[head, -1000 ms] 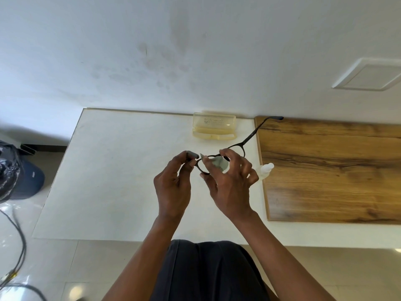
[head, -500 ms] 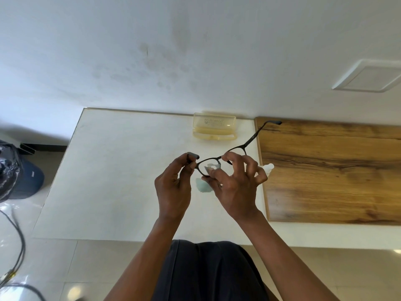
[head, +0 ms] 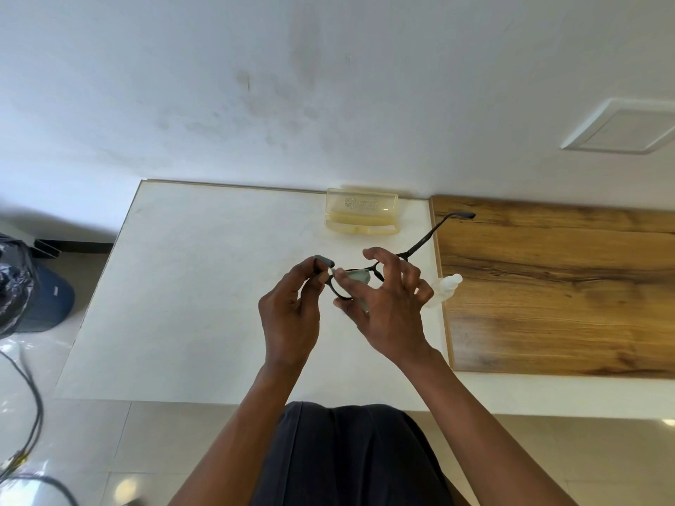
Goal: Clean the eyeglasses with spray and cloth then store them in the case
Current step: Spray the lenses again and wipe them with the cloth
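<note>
Since half a second ago the pale cloth (head: 356,278) has come back up over the lens, where before a fold of it hung below the frame, and the right hand (head: 389,304) has spread its outer fingers a little wider. Both hands are up over the white table (head: 204,286), close together with the eyeglasses (head: 420,246) between them. The left hand (head: 290,312) pinches the left end of the dark frame between thumb and forefinger, the other fingers curled loosely below. The right hand's thumb and forefinger pinch the cloth against the lens nearest the left hand — the remaining fingers fan out above the frame's bridge. One temple arm juts away to the right, its tip over the edge of the wooden board (head: 569,286) that lies on the table's right side. A white spray bottle (head: 446,286) lies on its side just at the board's left edge, partly hidden behind the right hand. The clear yellowish case (head: 361,211) sits open at the back of the table, against the wall — well apart from the hands. At far left, on the floor, are a dark bin (head: 22,283) and some cables (head: 29,414).
</note>
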The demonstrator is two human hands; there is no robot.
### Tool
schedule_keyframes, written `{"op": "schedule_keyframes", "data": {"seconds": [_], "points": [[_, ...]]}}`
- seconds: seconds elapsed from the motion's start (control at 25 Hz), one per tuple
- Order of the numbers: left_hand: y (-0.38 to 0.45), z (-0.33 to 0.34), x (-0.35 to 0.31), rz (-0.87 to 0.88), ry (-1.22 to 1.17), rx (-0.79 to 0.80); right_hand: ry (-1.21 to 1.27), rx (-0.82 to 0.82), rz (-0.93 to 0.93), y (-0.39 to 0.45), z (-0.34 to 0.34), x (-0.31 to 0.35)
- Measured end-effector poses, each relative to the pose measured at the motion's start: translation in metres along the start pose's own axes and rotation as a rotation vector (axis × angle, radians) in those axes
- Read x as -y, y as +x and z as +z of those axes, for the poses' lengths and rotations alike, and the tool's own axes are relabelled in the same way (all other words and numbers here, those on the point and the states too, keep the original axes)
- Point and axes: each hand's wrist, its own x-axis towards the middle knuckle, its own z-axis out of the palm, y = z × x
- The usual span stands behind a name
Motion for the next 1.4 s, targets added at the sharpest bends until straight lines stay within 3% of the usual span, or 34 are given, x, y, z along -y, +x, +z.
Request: {"op": "schedule_keyframes", "data": {"seconds": [0.16,0.32,0.52,0.68,1.0,1.2,1.4], "points": [[-0.002,0.001,0.003,-0.039,-0.004,-0.019,0.050,0.009,-0.006,-0.001,0.001,0.001],[-0.004,0.002,0.006,-0.054,0.003,-0.037,0.065,-0.136,-0.040,-0.002,0.000,0.000],[-0.002,0.002,0.001,0.021,0.052,-0.018,-0.208,-0.321,-0.116,-0.005,0.001,-0.007],[0.001,0.002,-0.003,0.095,0.075,0.011,-0.348,-0.300,-0.117,-0.006,0.004,-0.009],[0.001,0.003,-0.002,0.093,0.063,-0.009,-0.018,-0.152,-0.056,-0.005,0.005,0.001],[-0.001,0.004,0.001,0.115,0.097,-0.012,0.004,-0.270,-0.049,-0.006,0.005,0.001],[-0.003,0.004,0.007,0.114,0.130,-0.015,-0.224,-0.366,-0.021,-0.009,0.004,-0.003]]}}
